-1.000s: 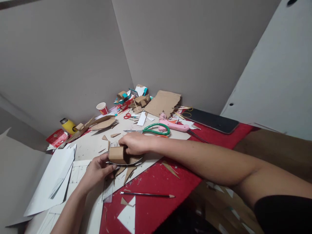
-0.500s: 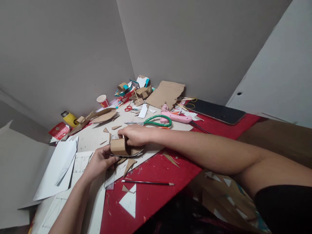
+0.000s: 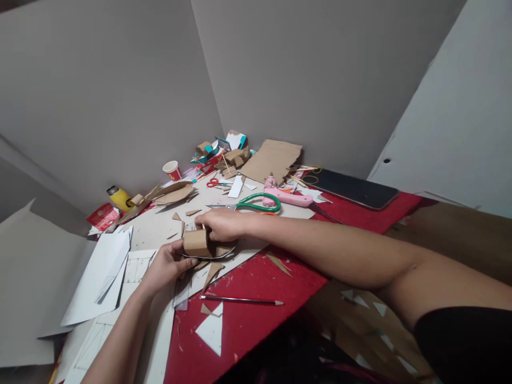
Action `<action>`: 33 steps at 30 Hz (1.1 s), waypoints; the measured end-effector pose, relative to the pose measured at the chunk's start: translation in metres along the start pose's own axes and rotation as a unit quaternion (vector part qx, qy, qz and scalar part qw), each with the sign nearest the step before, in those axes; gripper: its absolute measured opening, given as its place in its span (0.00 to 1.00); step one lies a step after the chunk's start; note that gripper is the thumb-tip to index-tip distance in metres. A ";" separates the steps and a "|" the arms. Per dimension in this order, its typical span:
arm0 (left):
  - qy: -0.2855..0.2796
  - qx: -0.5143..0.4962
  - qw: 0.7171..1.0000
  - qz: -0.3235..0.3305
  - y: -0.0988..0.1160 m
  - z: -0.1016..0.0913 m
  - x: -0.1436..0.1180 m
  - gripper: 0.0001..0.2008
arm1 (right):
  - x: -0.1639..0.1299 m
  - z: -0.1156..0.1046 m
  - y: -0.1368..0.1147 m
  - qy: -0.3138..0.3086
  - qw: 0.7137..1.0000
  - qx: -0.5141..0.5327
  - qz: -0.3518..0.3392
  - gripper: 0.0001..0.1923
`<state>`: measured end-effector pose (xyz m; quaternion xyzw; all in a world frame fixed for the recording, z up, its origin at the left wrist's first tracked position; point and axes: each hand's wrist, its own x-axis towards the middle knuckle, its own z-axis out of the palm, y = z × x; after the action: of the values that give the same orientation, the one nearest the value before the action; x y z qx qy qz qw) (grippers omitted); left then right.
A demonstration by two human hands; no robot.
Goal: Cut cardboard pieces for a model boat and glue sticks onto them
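A small cardboard model (image 3: 196, 243), with a boxy raised block on a curved base, lies between my two hands over the table. My left hand (image 3: 170, 262) grips its left end, thumb along the near edge and fingers behind. From the far side my right hand (image 3: 221, 224) reaches over the base, its fingers bent against the block; the fingertips are partly hidden. Just beyond the right hand lie green-handled scissors (image 3: 258, 201). Cardboard scraps (image 3: 213, 273) are scattered under and around the model.
A pink glue gun (image 3: 290, 198) and a dark phone (image 3: 352, 188) lie at the right. Farther back are a cardboard sheet (image 3: 274, 159), a paper cup (image 3: 172, 170) and a yellow bottle (image 3: 120, 199). A pencil (image 3: 244, 300) rests on the red cloth (image 3: 248, 330). White papers (image 3: 100, 272) lie left.
The whole view has shifted slightly as the head moved. Both hands keep nearly the same hold on the cardboard model.
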<state>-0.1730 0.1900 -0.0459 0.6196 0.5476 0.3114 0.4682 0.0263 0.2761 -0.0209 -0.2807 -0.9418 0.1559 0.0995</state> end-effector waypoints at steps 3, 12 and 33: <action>-0.004 0.007 1.000 0.007 -0.001 -0.001 0.000 0.20 | -0.001 -0.002 -0.003 -0.005 1.000 0.001 0.006 0.15; -0.004 0.000 1.000 -0.002 0.007 0.001 -0.002 0.19 | -0.001 -0.003 -0.003 -0.012 1.000 0.000 0.011 0.15; 0.000 0.026 1.000 -0.003 0.006 0.002 -0.005 0.17 | 0.002 0.001 0.003 -0.011 1.000 0.001 -0.012 0.14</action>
<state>-0.1702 0.1850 -0.0409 0.6298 0.5572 0.2957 0.4532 0.0258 0.2799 -0.0227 -0.2678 -0.9459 0.1587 0.0914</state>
